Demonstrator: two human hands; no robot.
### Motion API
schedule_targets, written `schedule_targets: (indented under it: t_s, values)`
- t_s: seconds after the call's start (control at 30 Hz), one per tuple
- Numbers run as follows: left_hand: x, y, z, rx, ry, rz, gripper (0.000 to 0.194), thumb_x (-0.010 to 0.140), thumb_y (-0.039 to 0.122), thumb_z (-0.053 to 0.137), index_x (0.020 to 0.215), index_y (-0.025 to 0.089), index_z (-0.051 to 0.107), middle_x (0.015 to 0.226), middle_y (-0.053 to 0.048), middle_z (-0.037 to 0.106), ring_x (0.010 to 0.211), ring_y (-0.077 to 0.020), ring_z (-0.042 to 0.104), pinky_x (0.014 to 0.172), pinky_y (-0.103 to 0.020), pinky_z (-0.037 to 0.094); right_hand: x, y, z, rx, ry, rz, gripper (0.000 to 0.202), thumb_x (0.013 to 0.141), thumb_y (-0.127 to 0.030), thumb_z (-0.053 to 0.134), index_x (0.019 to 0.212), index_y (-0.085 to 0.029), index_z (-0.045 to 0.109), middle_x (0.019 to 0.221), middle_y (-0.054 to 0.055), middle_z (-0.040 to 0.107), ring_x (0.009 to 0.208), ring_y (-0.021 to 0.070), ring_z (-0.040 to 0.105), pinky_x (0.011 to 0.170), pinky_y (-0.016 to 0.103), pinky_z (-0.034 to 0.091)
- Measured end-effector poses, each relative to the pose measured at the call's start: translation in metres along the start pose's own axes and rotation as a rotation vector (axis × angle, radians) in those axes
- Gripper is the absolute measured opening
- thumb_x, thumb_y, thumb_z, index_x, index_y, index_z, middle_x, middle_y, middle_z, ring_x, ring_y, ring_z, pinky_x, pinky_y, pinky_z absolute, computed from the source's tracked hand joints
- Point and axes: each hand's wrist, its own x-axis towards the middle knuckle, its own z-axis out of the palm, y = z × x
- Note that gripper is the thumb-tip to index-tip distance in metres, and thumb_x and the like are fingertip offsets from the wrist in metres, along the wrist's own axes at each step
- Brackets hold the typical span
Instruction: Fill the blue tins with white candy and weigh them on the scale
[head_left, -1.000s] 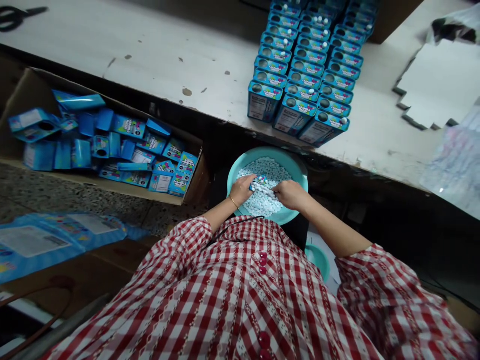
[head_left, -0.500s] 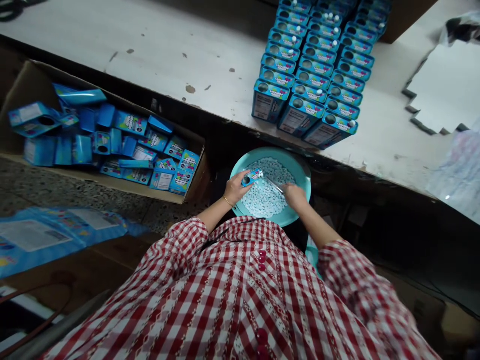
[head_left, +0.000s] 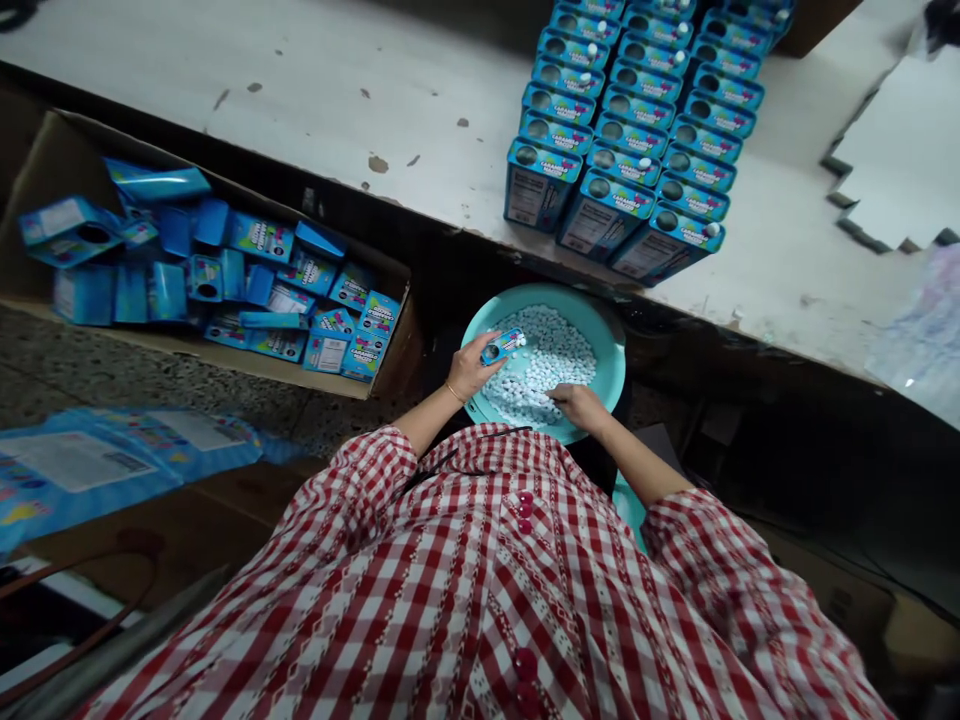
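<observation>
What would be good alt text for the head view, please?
A person's left hand holds a blue box over a turquoise basin of white pellets, the right hand at the pellets. Similar boxes stand in rows on a white table; other boxes lie in a carton.

Light is dim and cool, with deep shadow beneath the front edge of the white, paint-chipped desk (head_left: pixel 315 120). Glare dots the crinkled, translucent plastic sheet (head_left: pixel 915 335) rightward along that edge. Wide-angle stretching bends the sides.
</observation>
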Motion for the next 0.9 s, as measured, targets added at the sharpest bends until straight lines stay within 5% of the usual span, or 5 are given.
schedule_targets:
  t_s: [0.17, 0.33, 0.57, 0.73, 0.9]
  values:
    - [-0.001, 0.004, 0.006, 0.071, -0.058, 0.057, 0.044, 0.075, 0.023, 0.065, 0.117, 0.017, 0.056, 0.118, -0.009, 0.064, 0.109, -0.0211, 0.059, 0.096, -0.034, 0.047, -0.035, -0.018, -0.049, 0.211, 0.172, -0.098, 0.034, 0.080, -0.013, 0.047, 0.106, -0.018, 0.070, 0.094, 0.006, 0.068, 0.088, 0.0172, 0.061, 0.077, 0.024, 0.043]
    - [0.000, 0.009, 0.014, 0.171, -0.115, 0.094, 0.047, 0.071, 0.012, 0.064, 0.117, 0.016, 0.055, 0.119, -0.009, 0.063, 0.110, -0.0226, 0.059, 0.097, -0.036, 0.047, -0.032, -0.055, -0.090, -0.053, 0.046, -0.003, 0.031, 0.080, -0.016, 0.045, 0.096, -0.021, 0.072, 0.098, 0.006, 0.070, 0.093, 0.0192, 0.061, 0.073, 0.024, 0.039]
    - [0.001, 0.009, 0.019, 0.202, -0.141, 0.103, 0.047, 0.071, 0.012, 0.064, 0.117, 0.016, 0.056, 0.117, -0.010, 0.064, 0.109, -0.0243, 0.060, 0.094, -0.039, 0.048, -0.024, -0.098, -0.115, -0.300, -0.034, 0.092, 0.032, 0.085, -0.022, 0.041, 0.093, -0.014, 0.071, 0.093, 0.015, 0.070, 0.086, 0.0229, 0.064, 0.065, 0.027, 0.037]
    - [0.000, 0.009, 0.011, 0.134, -0.054, 0.083, 0.041, 0.076, 0.023, 0.065, 0.115, 0.016, 0.056, 0.115, -0.010, 0.065, 0.106, -0.0220, 0.061, 0.093, -0.035, 0.049, -0.050, -0.057, -0.114, -0.242, 0.018, 0.036, 0.031, 0.089, -0.029, 0.042, 0.101, -0.021, 0.070, 0.095, 0.008, 0.070, 0.089, 0.0193, 0.063, 0.069, 0.024, 0.039]
    - [0.000, 0.009, -0.001, 0.091, 0.011, 0.042, 0.042, 0.075, 0.027, 0.067, 0.115, 0.017, 0.056, 0.112, -0.008, 0.066, 0.101, -0.0198, 0.063, 0.089, -0.030, 0.050, -0.018, -0.007, -0.057, -0.169, 0.124, 0.127, 0.037, 0.090, -0.020, 0.042, 0.123, -0.019, 0.057, 0.113, 0.009, 0.064, 0.099, 0.0188, 0.059, 0.077, 0.023, 0.041]
